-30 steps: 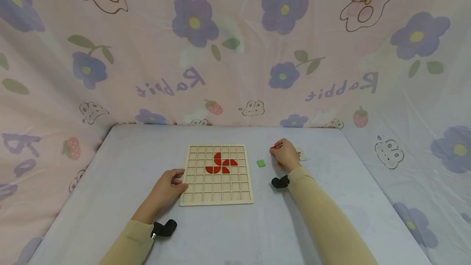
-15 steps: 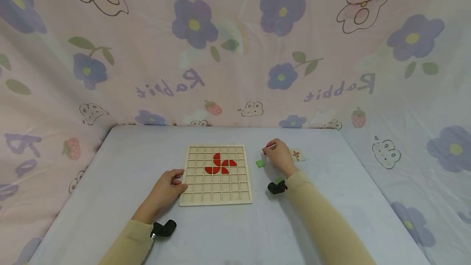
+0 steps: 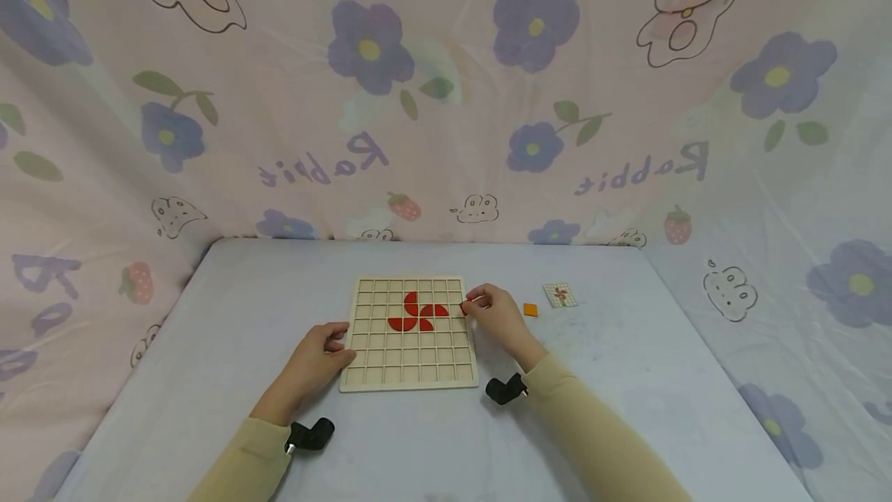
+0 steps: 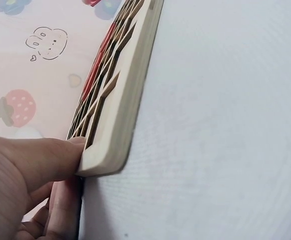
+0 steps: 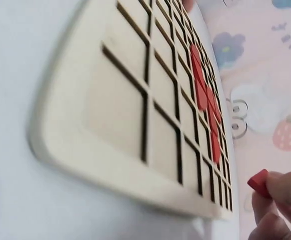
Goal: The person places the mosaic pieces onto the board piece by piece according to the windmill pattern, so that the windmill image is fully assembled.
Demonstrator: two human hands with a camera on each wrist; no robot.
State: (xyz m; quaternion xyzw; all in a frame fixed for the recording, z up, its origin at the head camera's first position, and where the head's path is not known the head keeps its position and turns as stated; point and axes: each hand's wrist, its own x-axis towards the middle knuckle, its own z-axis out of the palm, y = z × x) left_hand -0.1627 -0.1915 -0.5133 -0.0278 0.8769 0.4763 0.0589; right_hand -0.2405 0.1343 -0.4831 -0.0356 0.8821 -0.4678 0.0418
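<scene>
A square wooden grid board (image 3: 390, 362) lies on the table, with red quarter-circle tiles (image 3: 403, 324) in a pinwheel near its middle. My left hand (image 3: 313, 362) holds the board's left edge; in the left wrist view the thumb (image 4: 50, 157) lies on the rim, with the other fingers partly hidden behind it. At the board's right edge, my right hand (image 3: 498, 320) pinches a small red tile (image 5: 259, 183) between thumb and fingertips. In the right wrist view that tile is held up beyond the board's rim; its full shape is partly covered by the fingers.
To the right of the right hand lies an orange square tile (image 3: 530, 310). A small pattern card (image 3: 560, 295) with a printed grid sits behind it. A printed curtain (image 3: 446, 115) hangs at the table's back and sides.
My right hand has moved left from near the card to the board's right edge, carrying the red tile. The orange tile and card are now uncovered, the green tile hidden. The left hand stays put.
</scene>
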